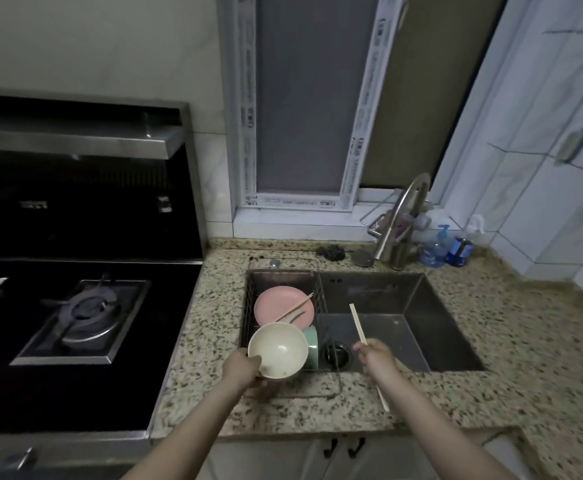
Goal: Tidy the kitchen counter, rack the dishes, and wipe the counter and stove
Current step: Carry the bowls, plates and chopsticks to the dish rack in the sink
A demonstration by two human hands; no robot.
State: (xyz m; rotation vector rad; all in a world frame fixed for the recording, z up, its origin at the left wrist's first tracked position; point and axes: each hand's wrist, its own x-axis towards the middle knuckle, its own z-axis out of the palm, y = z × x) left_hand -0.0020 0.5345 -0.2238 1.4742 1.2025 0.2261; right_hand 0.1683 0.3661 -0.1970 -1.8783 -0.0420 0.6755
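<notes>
1. the left hand [243, 367] grips the near rim of a cream round bowl [278, 349], tilted so its hollow faces the camera; the bowl hangs over the near end of the dark wire dish rack [248, 306] set in the left part of the steel sink [449, 327], so the rack lies just beyond and below this hand
2. the right hand [373, 353] pinches a pale wooden chopstick [357, 322] partway along; its long axis runs from the near speckled granite desk [525, 341] up and away over the open sink basin, leaning slightly left; the rack lies to this hand's left
3. in the rack a pink round plate [279, 303] lies flat at the far end with another pair of wooden chopsticks [295, 308] slanted across it; a mint green cup [310, 346] on its side sits just right of the bowl, touching or nearly so
4. judgement: the free room for the bowl is small, between plate and cup; the left hand is nearer; the cup and the rack's right wire wall stand between the held chopstick and the plate
5. beyond: curved steel faucet [404, 216], blue soap bottle [435, 247]; black gas stove [85, 317] to the left, well apart
</notes>
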